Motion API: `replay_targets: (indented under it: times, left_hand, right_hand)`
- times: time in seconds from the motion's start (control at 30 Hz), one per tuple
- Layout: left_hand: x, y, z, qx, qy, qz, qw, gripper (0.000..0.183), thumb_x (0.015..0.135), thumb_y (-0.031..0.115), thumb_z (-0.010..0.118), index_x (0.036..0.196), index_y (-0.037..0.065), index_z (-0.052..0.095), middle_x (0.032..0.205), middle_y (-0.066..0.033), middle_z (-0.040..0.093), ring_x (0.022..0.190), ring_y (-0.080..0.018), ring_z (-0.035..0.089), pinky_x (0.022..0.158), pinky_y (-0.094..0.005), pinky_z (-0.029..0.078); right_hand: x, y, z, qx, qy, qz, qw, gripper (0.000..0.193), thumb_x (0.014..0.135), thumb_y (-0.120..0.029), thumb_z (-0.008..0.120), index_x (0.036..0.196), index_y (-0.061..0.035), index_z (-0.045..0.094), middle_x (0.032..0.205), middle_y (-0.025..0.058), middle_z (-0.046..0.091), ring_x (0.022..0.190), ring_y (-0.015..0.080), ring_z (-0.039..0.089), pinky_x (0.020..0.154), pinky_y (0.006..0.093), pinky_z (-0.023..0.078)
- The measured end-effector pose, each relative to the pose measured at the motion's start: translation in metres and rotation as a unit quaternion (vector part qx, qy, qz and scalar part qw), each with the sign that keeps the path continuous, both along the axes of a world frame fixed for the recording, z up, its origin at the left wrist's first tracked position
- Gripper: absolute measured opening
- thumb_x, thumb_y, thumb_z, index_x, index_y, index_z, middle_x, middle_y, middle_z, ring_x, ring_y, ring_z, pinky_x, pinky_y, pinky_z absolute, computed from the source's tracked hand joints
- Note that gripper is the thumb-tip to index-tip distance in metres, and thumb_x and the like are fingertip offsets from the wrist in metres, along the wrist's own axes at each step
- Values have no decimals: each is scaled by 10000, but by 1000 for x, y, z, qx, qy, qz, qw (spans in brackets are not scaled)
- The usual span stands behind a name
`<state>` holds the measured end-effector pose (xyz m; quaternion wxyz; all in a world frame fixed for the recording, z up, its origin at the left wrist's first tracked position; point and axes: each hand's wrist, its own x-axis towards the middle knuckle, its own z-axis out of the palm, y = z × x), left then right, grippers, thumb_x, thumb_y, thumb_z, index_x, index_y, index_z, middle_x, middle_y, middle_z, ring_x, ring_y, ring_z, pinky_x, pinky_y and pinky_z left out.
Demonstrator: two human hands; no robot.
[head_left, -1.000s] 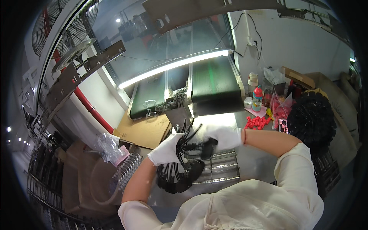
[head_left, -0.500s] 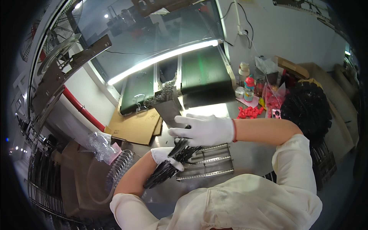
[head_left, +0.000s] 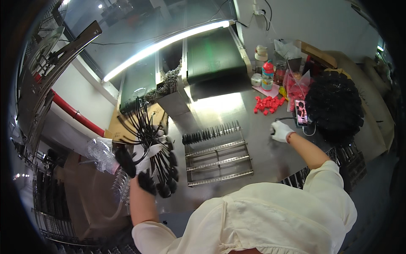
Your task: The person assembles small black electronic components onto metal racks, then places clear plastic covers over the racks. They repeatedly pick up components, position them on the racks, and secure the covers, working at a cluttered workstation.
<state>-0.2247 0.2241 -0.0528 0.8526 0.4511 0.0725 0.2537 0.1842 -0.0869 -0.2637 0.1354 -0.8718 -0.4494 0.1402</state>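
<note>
In my gloved left hand (head_left: 149, 153) is a fanned-out bundle of thin black stems (head_left: 141, 127) with wider dark ends, at the left of the metal table. Its fingers are wrapped round the stems. A metal slotted rack (head_left: 219, 163) lies between my hands, with a row of similar black pieces (head_left: 211, 133) standing along its far bar. My gloved right hand (head_left: 281, 131) is well to the right of the rack, with its fingers drawn together. A thin dark line runs from its fingertips toward a phone (head_left: 300, 112); what the fingers hold is unclear.
Small red pieces (head_left: 268, 104) lie scattered near a bottle with a red top (head_left: 267, 76). A large black bundle (head_left: 336, 108) stands at the right. Flat cardboard (head_left: 122, 132) and clear plastic wrap (head_left: 100, 154) are at the left. Beyond is a dark conveyor belt (head_left: 215, 55).
My hands, earlier together over the rack on the black bundle, have parted. The left moved left with the bundle, now fanned out; the right swung right toward the phone. The head view shifted.
</note>
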Motion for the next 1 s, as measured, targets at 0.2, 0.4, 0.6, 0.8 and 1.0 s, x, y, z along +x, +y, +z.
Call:
replay_targets:
  times: [0.2,0.4,0.6,0.8,1.0]
  left_hand:
    - [-1,-35,-25,71,-59,-16,996,852,754,275,893,1428,9,443,1288,-120,572,1168,-270,608,999,-401,557]
    - [39,-84,-20,-3,-93,-111,989,801,824,281,821,1468,54,402,1323,-119,507,1175,-265,581,990,-388,540]
    - [71,-125,-19,64,-102,-65,991,908,868,281,768,1599,118,255,1324,-149,517,1232,-286,547,1067,-433,509]
    - [73,-114,-26,-57,-5,-112,992,691,943,178,708,1552,196,382,1263,-183,551,1151,-318,582,951,-438,571]
    - [58,-99,-3,18,-29,-41,999,639,969,267,691,1521,111,410,1265,-124,578,1157,-237,570,998,-347,512]
  right_hand:
    - [-10,-16,-9,-133,-116,-62,982,548,777,-435,751,1195,-88,678,1324,179,599,1227,362,590,1034,487,488]
    - [-74,62,68,336,85,18,938,804,830,-425,768,1470,-22,496,1380,243,570,1267,379,558,1138,405,419]
    - [-146,137,94,338,377,72,859,696,770,-221,817,1371,-35,519,1180,182,659,1064,304,661,931,396,526]
    - [-145,137,68,415,-92,205,882,221,809,22,589,1016,-54,580,946,103,580,766,313,637,668,371,552]
    - [-142,124,58,334,632,9,699,404,957,-140,698,1292,28,547,1183,141,648,998,214,706,768,359,632]
